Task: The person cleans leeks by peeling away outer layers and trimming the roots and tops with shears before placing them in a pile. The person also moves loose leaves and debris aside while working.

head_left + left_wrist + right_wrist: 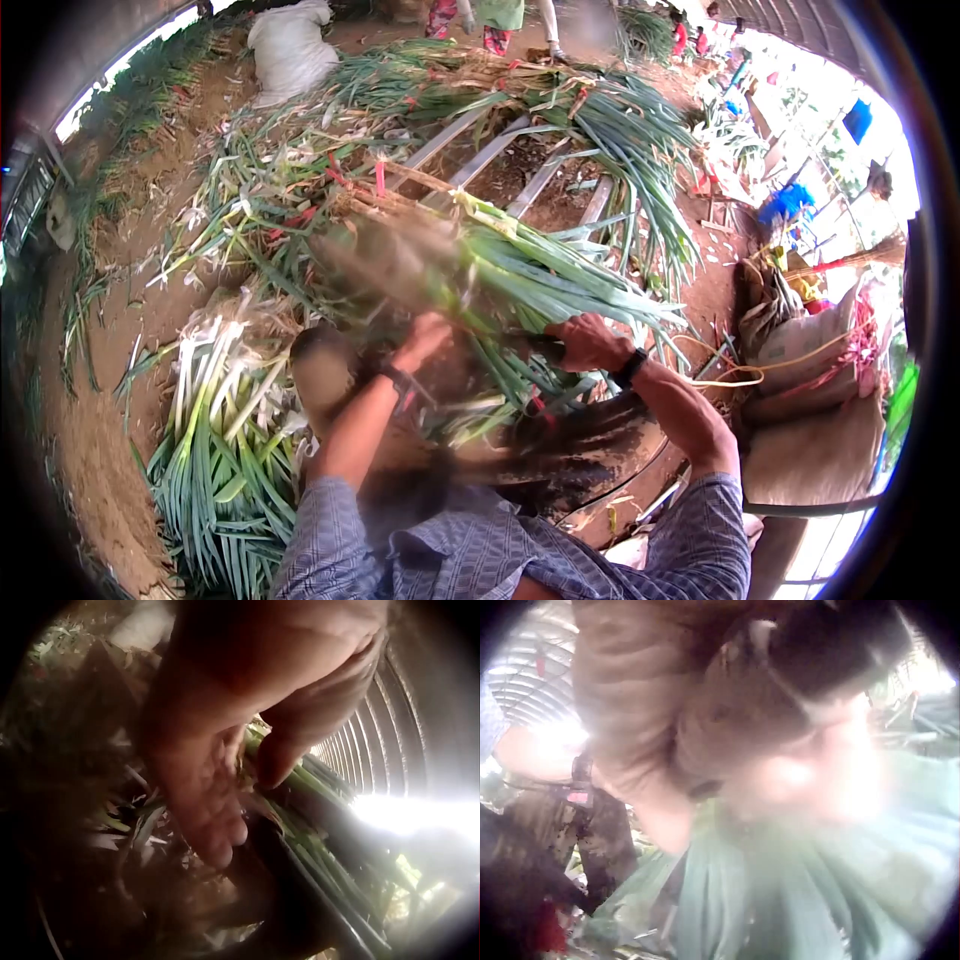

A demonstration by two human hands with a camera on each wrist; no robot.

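Note:
A bundle of green onions [540, 265] with long green leaves lies across the pile in front of me. My left hand [428, 338] is at the near side of this bundle; in the left wrist view green stalks [300, 780] pass between its thumb and fingers. To its right, my right hand [592, 342] has its fingers curled around a dark handle-like thing [840, 652], blurred in the right wrist view. Broad green leaves [780, 892] spread just below that hand. Motion blur covers the area above the left hand.
Another heap of green onions [225, 440] lies at left on bare soil. Metal bars [480, 155] cross the ground beyond the bundle, near more onions. A white sack [290, 50] stands at the back, and stacked sacks [815, 350] are at right. Another person [500, 15] stands far ahead.

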